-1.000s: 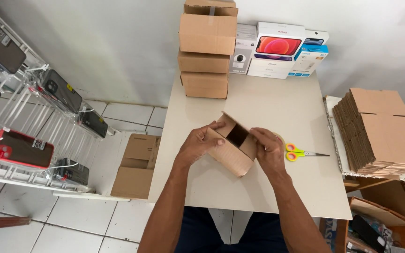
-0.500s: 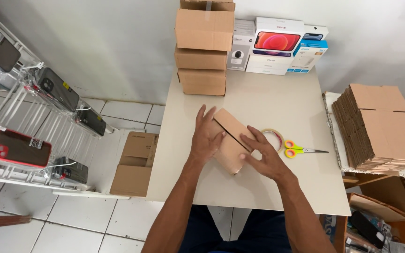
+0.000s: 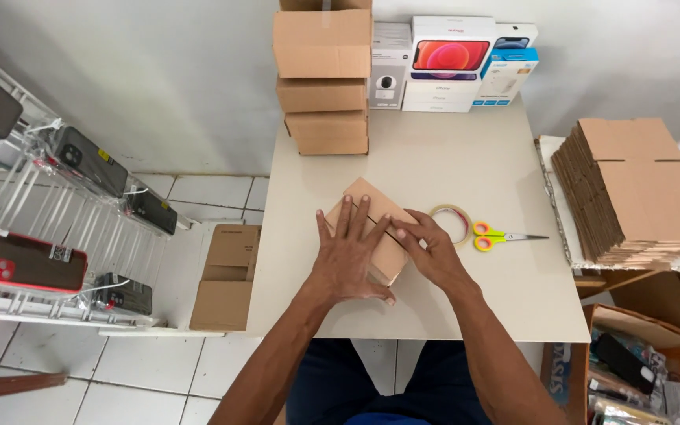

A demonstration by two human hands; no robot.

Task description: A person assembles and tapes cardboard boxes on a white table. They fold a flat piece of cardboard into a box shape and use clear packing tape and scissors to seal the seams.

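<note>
A small brown cardboard box lies on the beige table with its flaps folded shut. My left hand presses flat on top of it, fingers spread. My right hand rests on the box's right side, fingers on the flap seam. A roll of clear tape lies just right of my right hand, and scissors with yellow and red handles lie beside the roll.
A stack of closed cardboard boxes stands at the table's back, with white phone and gadget boxes beside it. Flat folded cartons are piled on the right. A cardboard box sits on the tiled floor; a rack of phone cases stands left.
The box was open and tilted up in both hands; its flaps are now folded shut and it lies flat, with my hands pressing down on top.
</note>
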